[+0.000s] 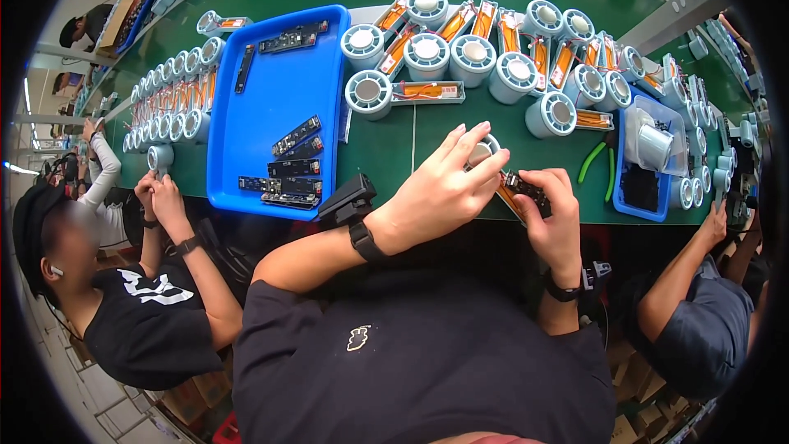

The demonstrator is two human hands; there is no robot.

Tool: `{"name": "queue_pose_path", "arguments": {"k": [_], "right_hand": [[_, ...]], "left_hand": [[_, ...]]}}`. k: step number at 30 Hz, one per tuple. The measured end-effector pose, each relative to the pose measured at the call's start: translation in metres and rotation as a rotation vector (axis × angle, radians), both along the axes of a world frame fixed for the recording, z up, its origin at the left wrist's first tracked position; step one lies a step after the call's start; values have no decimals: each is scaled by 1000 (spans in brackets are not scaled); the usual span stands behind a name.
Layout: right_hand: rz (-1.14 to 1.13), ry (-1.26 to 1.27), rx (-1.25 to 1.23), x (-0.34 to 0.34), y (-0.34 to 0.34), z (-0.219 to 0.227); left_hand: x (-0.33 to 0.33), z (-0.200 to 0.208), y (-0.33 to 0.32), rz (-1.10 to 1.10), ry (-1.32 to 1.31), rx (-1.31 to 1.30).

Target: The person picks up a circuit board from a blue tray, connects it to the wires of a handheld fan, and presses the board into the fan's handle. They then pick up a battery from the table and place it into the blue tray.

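My left hand (440, 191) is closed around a light blue round housing (486, 150) at the table's front edge. Most of that housing is hidden behind the fingers. Close beside it, my right hand (556, 215) pinches a small black circuit board (526, 187) between thumb and fingers. Under the board, an orange strip (511, 200) on a pale holder slants down from the housing; whether board and strip are joined cannot be told. Left of my hands lies a blue tray (279, 123) with several black circuit boards (294, 168) in it.
Several light blue cylinders (426, 55) with orange-filled holders crowd the table behind my hands. Green-handled pliers (593, 163) lie to the right, beside a small blue bin (642, 212) with a clear tub (675, 127). Co-workers sit on both sides; the left one's hands (161, 195) touch a cylinder.
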State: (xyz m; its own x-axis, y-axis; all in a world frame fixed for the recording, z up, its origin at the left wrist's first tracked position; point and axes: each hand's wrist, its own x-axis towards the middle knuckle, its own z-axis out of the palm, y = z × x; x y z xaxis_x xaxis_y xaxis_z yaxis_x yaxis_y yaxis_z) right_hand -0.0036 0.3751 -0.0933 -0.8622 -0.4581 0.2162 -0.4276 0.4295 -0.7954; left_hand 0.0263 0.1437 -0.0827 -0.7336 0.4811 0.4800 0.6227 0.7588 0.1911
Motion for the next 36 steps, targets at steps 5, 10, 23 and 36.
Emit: {"name": "queue_pose_path", "arguments": {"k": [5, 10, 23, 36], "right_hand": [[-10, 173, 106, 1, -9, 10], [-49, 172, 118, 6, -10, 12], [53, 188, 215, 8, -20, 19], [225, -278, -289, -13, 20, -13]], "left_hand": [[4, 8, 14, 133, 22, -207], [-4, 4, 1, 49, 28, -107], [-1, -1, -6, 7, 42, 123], [-12, 25, -8, -149, -138, -136]]}}
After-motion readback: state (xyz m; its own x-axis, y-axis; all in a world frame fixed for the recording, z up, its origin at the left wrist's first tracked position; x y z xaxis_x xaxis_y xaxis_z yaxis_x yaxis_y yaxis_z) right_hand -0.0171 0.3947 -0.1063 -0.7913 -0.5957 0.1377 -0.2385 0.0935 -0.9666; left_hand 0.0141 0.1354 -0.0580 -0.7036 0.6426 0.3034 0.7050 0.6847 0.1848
